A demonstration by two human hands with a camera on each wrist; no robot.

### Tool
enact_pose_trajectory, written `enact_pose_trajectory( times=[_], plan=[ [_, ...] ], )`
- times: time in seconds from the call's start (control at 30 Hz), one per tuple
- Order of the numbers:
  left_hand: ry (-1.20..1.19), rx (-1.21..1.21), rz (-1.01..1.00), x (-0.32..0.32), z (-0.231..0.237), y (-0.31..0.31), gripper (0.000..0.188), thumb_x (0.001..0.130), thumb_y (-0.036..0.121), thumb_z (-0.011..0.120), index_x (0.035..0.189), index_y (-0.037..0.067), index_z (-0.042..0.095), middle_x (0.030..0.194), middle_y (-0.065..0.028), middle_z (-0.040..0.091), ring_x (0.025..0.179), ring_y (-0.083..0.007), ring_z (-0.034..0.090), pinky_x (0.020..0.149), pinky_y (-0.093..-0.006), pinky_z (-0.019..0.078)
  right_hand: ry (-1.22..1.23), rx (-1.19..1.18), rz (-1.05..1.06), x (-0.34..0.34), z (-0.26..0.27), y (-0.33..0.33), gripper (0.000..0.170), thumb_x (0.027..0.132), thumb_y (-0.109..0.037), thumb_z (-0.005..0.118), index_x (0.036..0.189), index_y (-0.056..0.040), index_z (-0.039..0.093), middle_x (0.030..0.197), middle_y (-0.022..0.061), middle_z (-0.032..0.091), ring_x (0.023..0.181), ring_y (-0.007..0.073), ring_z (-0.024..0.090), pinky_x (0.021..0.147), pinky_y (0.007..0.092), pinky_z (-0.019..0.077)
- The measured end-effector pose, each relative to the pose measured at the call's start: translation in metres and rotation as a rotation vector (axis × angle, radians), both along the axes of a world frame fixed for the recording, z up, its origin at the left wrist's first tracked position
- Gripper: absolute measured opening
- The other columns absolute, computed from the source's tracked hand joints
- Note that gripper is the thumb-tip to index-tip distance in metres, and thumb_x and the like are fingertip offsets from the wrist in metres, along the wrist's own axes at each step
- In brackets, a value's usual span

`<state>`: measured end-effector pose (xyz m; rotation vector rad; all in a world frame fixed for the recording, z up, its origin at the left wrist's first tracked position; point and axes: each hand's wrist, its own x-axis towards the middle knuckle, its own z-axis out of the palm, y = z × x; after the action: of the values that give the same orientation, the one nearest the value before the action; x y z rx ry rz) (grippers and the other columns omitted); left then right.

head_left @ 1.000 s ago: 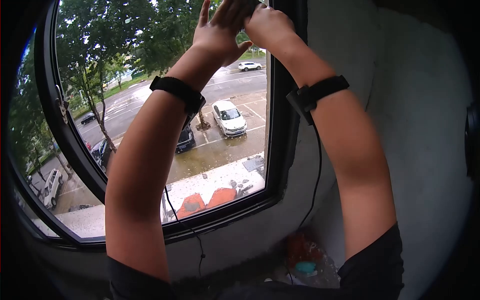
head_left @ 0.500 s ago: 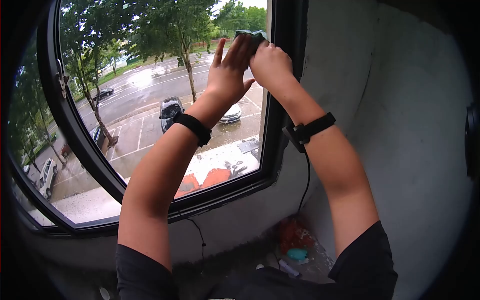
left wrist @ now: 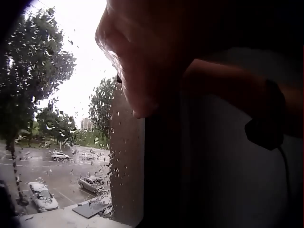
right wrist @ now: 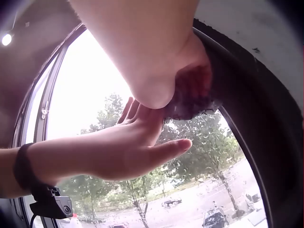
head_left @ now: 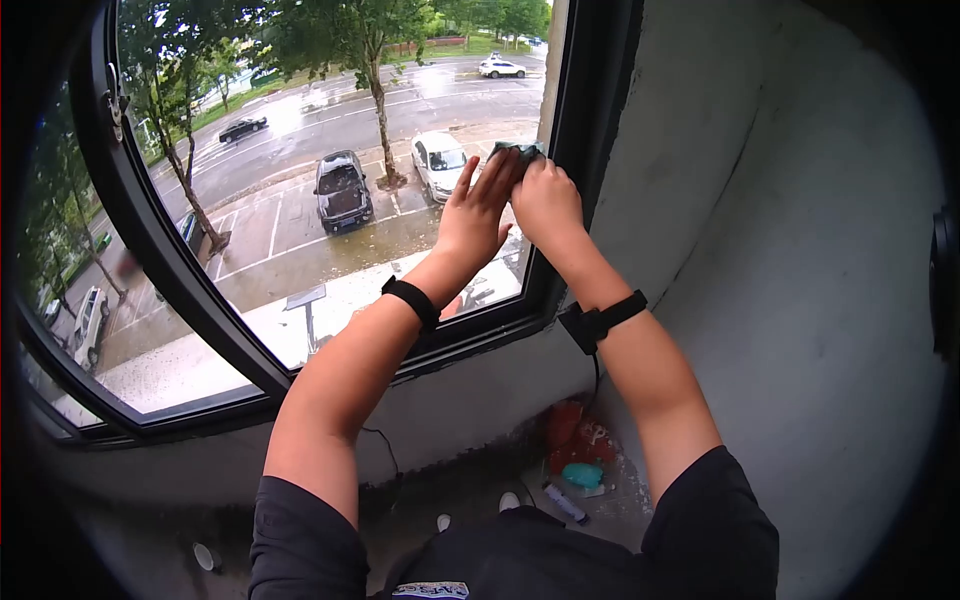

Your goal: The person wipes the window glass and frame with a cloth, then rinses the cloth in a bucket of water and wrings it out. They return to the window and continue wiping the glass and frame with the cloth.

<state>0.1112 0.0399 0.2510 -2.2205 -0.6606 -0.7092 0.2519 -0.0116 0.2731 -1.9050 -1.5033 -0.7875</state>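
"What does the head view show?"
"A bunched cloth [head_left: 519, 150] near the right edge of a window pane [head_left: 295, 165], above its lower right corner. The left hand [head_left: 474, 218] lays straight fingers on it; the right hand [head_left: 548, 203] is curled, gripping it. I'd judge it light, soft, limp and hard to damage, perhaps slippery if damp; best held by its bunched folds. It looks grey-green, dark in the creases."

"And the left wrist view?"
"A hand in deep shadow against the drop-speckled pane. I cannot tell its grip there, or make out the cloth."

"The right wrist view?"
"The cloth looks nearly black and crumpled, its lower border ragged, under the right hand's curled fingers, just beside the frame [right wrist: 260, 156]."
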Motion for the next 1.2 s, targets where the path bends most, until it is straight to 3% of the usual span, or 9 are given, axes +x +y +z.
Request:
enact_pose_trajectory(
  times=[0.33, 0.57, 0.73, 0.9, 0.97, 1.1, 1.2],
  plan=[
    [0.141, -0.160, -0.078, -0.006, -0.110, -0.006, 0.088, 0.090, 0.044, 0.064, 0.161, 0.005, 0.031, 0.170, -0.0076, 0.024, 0.159, -0.0225, 0.013, 0.130, -0.0456, 0.0031, 0.118, -0.025, 0.072, 0.000, -0.128, -0.007, 0.018, 0.090, -0.013, 0.058, 0.094, 0.0038, 0.059, 0.099, 0.0216, 0.065, 0.096, 0.0374, 0.067, 0.087, 0.0458, 0.0563],
    [0.324, -0.221, -0.070, -0.016, -0.184, -0.012, 0.085, 0.092, 0.045, 0.063, 0.160, 0.004, 0.034, 0.172, -0.0074, 0.022, 0.160, -0.0209, 0.012, 0.131, -0.0450, 0.0050, 0.278, -0.171, 0.083, -0.003, -0.225, -0.013, 0.022, 0.090, -0.014, 0.060, 0.100, 0.0060, 0.060, 0.106, 0.0221, 0.064, 0.104, 0.0380, 0.064, 0.091, 0.0465, 0.0543],
    [0.398, -0.274, -0.018, -0.021, -0.213, -0.023, 0.087, 0.092, 0.047, 0.062, 0.161, 0.003, 0.032, 0.172, -0.0076, 0.022, 0.160, -0.0211, 0.012, 0.131, -0.0450, 0.0048, 0.228, -0.185, -0.027, -0.017, -0.247, -0.016, 0.024, 0.091, -0.015, 0.061, 0.104, 0.0046, 0.059, 0.112, 0.0195, 0.062, 0.109, 0.0354, 0.062, 0.093, 0.0459, 0.0525],
    [0.366, -0.258, -0.036, -0.025, -0.209, -0.022, 0.088, 0.093, 0.050, 0.061, 0.161, 0.002, 0.031, 0.171, -0.0073, 0.024, 0.160, -0.0209, 0.012, 0.131, -0.0457, 0.0039, 0.249, -0.270, -0.051, -0.017, -0.235, -0.021, 0.024, 0.090, -0.017, 0.062, 0.104, 0.0023, 0.058, 0.111, 0.0182, 0.062, 0.109, 0.0348, 0.061, 0.092, 0.0478, 0.0506],
    [0.398, -0.251, -0.016, -0.030, -0.194, -0.024, 0.090, 0.093, 0.053, 0.061, 0.161, 0.002, 0.032, 0.171, -0.0071, 0.024, 0.160, -0.0206, 0.011, 0.130, -0.0470, 0.0027, 0.251, -0.202, -0.013, -0.019, -0.230, -0.023, 0.025, 0.089, -0.018, 0.063, 0.103, 0.0017, 0.058, 0.111, 0.0187, 0.062, 0.111, 0.0349, 0.061, 0.093, 0.0479, 0.0499],
    [0.390, -0.180, 0.017, -0.038, -0.143, -0.021, 0.090, 0.093, 0.054, 0.060, 0.161, 0.002, 0.030, 0.171, -0.0082, 0.023, 0.160, -0.0212, 0.010, 0.130, -0.0486, 0.0012, 0.174, -0.027, 0.008, -0.024, -0.190, -0.015, 0.027, 0.088, -0.019, 0.064, 0.103, 0.0021, 0.058, 0.111, 0.0193, 0.061, 0.112, 0.0361, 0.060, 0.093, 0.0479, 0.0497],
    [0.308, -0.172, -0.004, -0.049, -0.093, -0.017, 0.089, 0.094, 0.050, 0.061, 0.162, 0.003, 0.028, 0.172, -0.0088, 0.022, 0.160, -0.0213, 0.009, 0.130, -0.0486, 0.0006, 0.167, -0.020, 0.028, -0.033, -0.128, -0.013, 0.030, 0.086, -0.021, 0.066, 0.104, 0.0021, 0.058, 0.110, 0.0194, 0.061, 0.111, 0.0370, 0.059, 0.093, 0.0476, 0.0497]
  ],
)
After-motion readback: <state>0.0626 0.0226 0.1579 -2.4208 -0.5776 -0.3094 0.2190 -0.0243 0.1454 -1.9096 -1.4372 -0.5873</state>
